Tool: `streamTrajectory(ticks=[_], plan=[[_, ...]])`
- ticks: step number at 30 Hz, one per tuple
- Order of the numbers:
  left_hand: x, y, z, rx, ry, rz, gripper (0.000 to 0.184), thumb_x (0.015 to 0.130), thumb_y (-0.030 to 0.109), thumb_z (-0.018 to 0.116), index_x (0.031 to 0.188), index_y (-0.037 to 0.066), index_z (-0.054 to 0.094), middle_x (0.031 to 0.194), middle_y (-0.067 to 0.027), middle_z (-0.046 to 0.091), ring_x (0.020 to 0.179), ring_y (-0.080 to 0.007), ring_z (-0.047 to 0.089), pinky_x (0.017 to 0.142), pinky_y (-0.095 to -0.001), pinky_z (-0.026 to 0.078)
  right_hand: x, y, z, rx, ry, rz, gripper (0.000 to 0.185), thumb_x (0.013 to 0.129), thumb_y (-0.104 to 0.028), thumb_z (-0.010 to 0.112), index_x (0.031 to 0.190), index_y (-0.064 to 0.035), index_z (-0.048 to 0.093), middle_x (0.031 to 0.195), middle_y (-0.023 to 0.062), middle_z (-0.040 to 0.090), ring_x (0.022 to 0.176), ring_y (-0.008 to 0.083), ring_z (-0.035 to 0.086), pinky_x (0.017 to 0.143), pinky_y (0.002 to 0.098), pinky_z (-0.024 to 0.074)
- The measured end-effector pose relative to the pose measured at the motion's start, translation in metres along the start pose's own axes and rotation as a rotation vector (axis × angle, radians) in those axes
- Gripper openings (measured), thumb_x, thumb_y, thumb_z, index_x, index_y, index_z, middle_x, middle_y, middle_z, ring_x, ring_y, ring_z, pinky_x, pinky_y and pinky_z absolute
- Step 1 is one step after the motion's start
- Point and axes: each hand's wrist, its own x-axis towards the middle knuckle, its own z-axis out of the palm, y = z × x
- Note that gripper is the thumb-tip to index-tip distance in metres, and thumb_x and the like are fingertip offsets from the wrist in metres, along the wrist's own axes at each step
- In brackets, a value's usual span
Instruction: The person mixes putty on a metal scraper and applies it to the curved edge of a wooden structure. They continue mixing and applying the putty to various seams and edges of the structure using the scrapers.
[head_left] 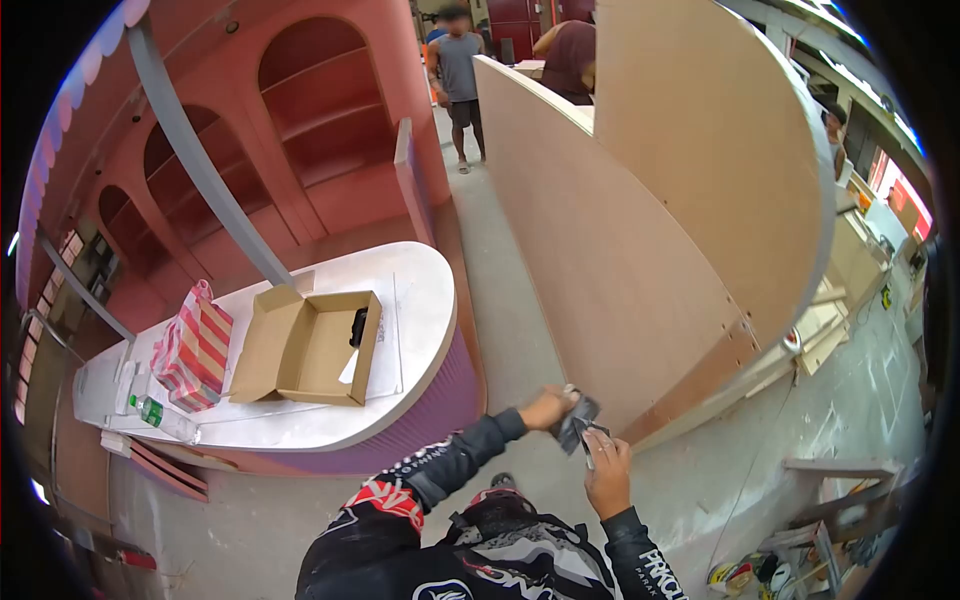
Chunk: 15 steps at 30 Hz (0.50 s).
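Note:
In front of my body, low in the head view, my left hand is closed on a crumpled dark grey sheet-like piece; its exact kind is unclear. Just to the right, my right hand grips a small dark flat piece with a pale edge between thumb and fingers. The two pieces meet or overlap, and I cannot tell whether they are one thing. Both hands are beside the lower end of a tall plywood panel.
Left, a white-topped counter carries an open cardboard box, a striped bag and a plastic bottle. Pink arched shelving stands behind. A person stands beyond the aisle. Wood scraps and cans lie lower right.

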Motion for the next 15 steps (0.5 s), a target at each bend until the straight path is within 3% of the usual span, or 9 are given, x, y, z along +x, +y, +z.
streamTrajectory(ticks=[1, 5, 7, 8, 9, 11, 12, 13, 15], plan=[[-0.001, 0.007, -0.028, -0.045, -0.165, -0.218, 0.033, 0.1, 0.032, 0.052, 0.094, 0.0, 0.061, 0.076, -0.0037, 0.059, 0.071, -0.0123, 0.049, 0.066, -0.0323, 0.045, 0.016, 0.007, 0.013, 0.004, -0.008, -0.019, 0.05, 0.078, 0.005, 0.056, 0.127, -0.0053, 0.057, 0.126, 0.0125, 0.058, 0.106, 0.0362, 0.052, 0.094, 0.0462, 0.0413], [-0.039, 0.044, -0.105, -0.034, -0.186, -0.077, 0.03, 0.099, 0.026, 0.05, 0.102, 0.0, 0.063, 0.092, -0.0168, 0.067, 0.081, -0.0249, 0.064, 0.076, -0.0391, 0.05, 0.066, 0.073, 0.082, 0.366, -0.088, 0.329, 0.042, 0.086, 0.001, 0.057, 0.127, -0.0034, 0.056, 0.125, 0.0134, 0.057, 0.105, 0.0337, 0.055, 0.09, 0.0458, 0.0453], [-0.057, 0.07, -0.122, 0.207, 0.329, 0.056, 0.025, 0.097, 0.02, 0.052, 0.106, 0.0, 0.064, 0.098, -0.0195, 0.067, 0.089, -0.0283, 0.066, 0.081, -0.0348, 0.049, 0.114, 0.041, 0.072, 1.442, 0.3, 0.768, 0.032, 0.095, -0.012, 0.057, 0.126, -0.0014, 0.056, 0.115, 0.013, 0.062, 0.104, 0.031, 0.058, 0.088, 0.0434, 0.0484], [-0.061, 0.079, -0.125, 0.207, 0.326, 0.045, 0.025, 0.097, 0.02, 0.052, 0.106, 0.0, 0.064, 0.098, -0.0195, 0.067, 0.089, -0.0283, 0.066, 0.081, -0.0348, 0.049, 0.137, 0.027, 0.067, 1.633, 0.262, 0.832, 0.028, 0.097, -0.018, 0.06, 0.12, -0.0012, 0.057, 0.099, 0.0056, 0.062, 0.089, 0.0206, 0.061, 0.076, 0.0309, 0.0517], [-0.067, 0.085, -0.125, 0.181, 0.496, 0.185, 0.024, 0.093, 0.014, 0.054, 0.11, 0.001, 0.064, 0.104, -0.0201, 0.067, 0.096, -0.0302, 0.065, 0.085, -0.0346, 0.049, 0.147, 0.03, 0.081, 1.634, 0.263, 0.855, 0.028, 0.097, -0.018, 0.06, 0.12, -0.0012, 0.057, 0.099, 0.0056, 0.062, 0.089, 0.0206, 0.061, 0.076, 0.0309, 0.0517], [-0.064, 0.079, -0.131, 0.167, 0.644, 0.317, 0.027, 0.09, 0.009, 0.056, 0.114, 0.001, 0.064, 0.109, -0.0208, 0.067, 0.103, -0.0321, 0.064, 0.089, -0.0344, 0.048, 0.162, 0.044, 0.122, 2.431, -0.142, 1.017, 0.025, 0.096, -0.02, 0.062, 0.114, -0.0042, 0.055, 0.089, 0.0011, 0.058, 0.071, 0.012, 0.057, 0.059, 0.0211, 0.0466], [-0.061, 0.073, -0.134, 0.365, 0.626, 0.58, 0.035, 0.085, 0.006, 0.059, 0.119, 0.002, 0.062, 0.117, -0.0206, 0.064, 0.11, -0.0345, 0.061, 0.091, -0.0373, 0.048, 0.171, 0.037, 0.14, 2.591, -0.25, 1.02, 0.018, 0.095, -0.016, 0.062, 0.108, -0.0069, 0.054, 0.083, -0.0019, 0.052, 0.061, 0.0065, 0.049, 0.047, 0.0172, 0.0372], [-0.057, 0.067, -0.138, 0.557, 0.596, 0.845, 0.044, 0.08, 0.003, 0.061, 0.124, 0.002, 0.06, 0.124, -0.0203, 0.062, 0.117, -0.0369, 0.058, 0.094, -0.0402, 0.047, 0.183, 0.019, 0.147, 2.601, -0.226, 1.031, 0.018, 0.095, -0.016, 0.062, 0.108, -0.0069, 0.054, 0.083, -0.0019, 0.052, 0.061, 0.0065, 0.049, 0.047, 0.0172, 0.0372], [-0.053, 0.073, -0.142, 0.658, 0.478, 0.865, 0.057, 0.071, -0.007, 0.06, 0.128, 0.002, 0.054, 0.127, -0.0227, 0.06, 0.119, -0.0466, 0.054, 0.1, -0.0492, 0.046, 0.208, -0.015, 0.15, 1.266, -0.297, 0.458, 0.016, 0.093, -0.01, 0.06, 0.109, -0.0075, 0.057, 0.081, -0.0012, 0.056, 0.064, 0.0063, 0.053, 0.049, 0.0184, 0.0408]])
